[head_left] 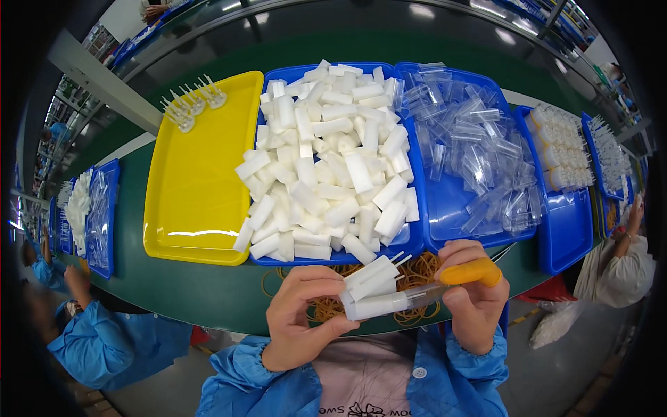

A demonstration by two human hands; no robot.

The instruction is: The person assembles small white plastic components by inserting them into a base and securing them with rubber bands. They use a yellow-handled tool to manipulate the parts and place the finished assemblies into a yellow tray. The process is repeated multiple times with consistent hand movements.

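In front of my chest, my left hand (295, 321) is closed around one end of a white pronged part with white foam sleeves (370, 279) on it. Thin white prongs stick out of the sleeves toward the upper right. My right hand (478, 299), with an orange finger cot (472, 272) on one finger, pinches the far end of a clear plastic tube (422, 295). The other end of that tube meets the lowest foam sleeve (381, 306) and appears to cover part of it. Brown rubber bands (417, 318) lie on the table beneath both hands.
A yellow tray (194, 187) at the left bears several white pronged parts (182, 117). Beside it, a blue tray (415, 240) is heaped with foam sleeves, and another blue tray (445, 212) holds clear tubes. Further right stand smaller blue trays (566, 233). Other people sit at both sides.
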